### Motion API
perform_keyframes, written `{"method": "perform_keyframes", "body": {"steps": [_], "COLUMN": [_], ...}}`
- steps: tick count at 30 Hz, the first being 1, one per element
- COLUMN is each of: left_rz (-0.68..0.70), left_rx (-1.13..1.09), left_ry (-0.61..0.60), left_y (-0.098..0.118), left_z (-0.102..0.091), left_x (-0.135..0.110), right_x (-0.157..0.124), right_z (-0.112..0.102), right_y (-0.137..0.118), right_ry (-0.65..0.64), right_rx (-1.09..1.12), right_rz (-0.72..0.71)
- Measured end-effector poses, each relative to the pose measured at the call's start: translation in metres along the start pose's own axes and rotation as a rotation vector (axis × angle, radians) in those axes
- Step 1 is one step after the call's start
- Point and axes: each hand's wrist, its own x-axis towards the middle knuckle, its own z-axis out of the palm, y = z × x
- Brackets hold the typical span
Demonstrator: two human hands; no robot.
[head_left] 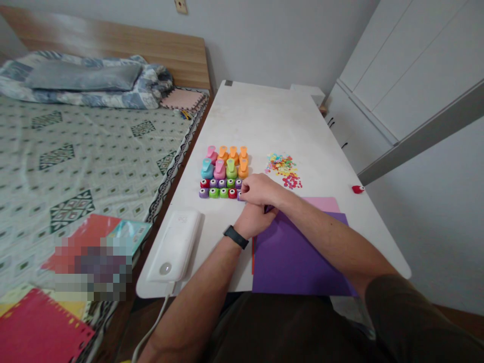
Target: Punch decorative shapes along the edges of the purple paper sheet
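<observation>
My right hand (260, 189) reaches across to the right end of two rows of small craft punches (224, 193). Its fingers are curled against a purple craft punch (239, 195), which they partly cover. Below it, my left hand (255, 219), with a black watch on the wrist, is closed at the upper left corner of a purple paper sheet (295, 257); the thumb lies on the sheet and the other fingers are largely hidden. Pink paper (325, 203) and a red paper edge (253, 257) show from under the purple sheet.
Larger lever punches (219, 169) stand behind the small ones. Colourful paper cutouts (282, 164) and red cutouts (292, 182) lie right of them. A white power bank (176, 244) with a cable sits front left. A red punch (357, 189) is near the table's right edge. A bed (94, 146) adjoins left.
</observation>
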Motion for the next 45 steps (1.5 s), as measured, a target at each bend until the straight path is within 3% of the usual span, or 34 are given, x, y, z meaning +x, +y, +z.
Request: {"method": "perform_keyframes", "body": {"steps": [7,20,30,34,37,45], "left_rz": [0.01,0.027,-0.065,-0.076,-0.086,-0.101], "left_rx": [0.012,-0.013,0.115,0.12,0.115,0.126], "left_ry": [-0.015,0.0,-0.113,-0.109,-0.102,-0.091], "left_y": [0.0,-0.004,0.008,0.011,0.01,0.009], "left_z": [0.0,0.003,-0.006,-0.008,-0.008,-0.008], "left_x": [-0.001,-0.001,-0.001,0.0,0.0,0.001], "right_x": [-0.005,-0.014,-0.027,-0.047,-0.072,-0.153], "right_z": [0.0,-0.009,-0.022,-0.029,-0.035,-0.052], "right_y": [0.003,0.001,0.026,0.055,0.089,0.241], "right_ry": [0.046,-0.025,0.191,0.201,0.257,0.387], "right_rx": [0.054,0.141,0.299,0.337,0.353,-0.045], "right_rz": [-0.033,-0.085,-0.014,0.011,0.098,0.673]}}
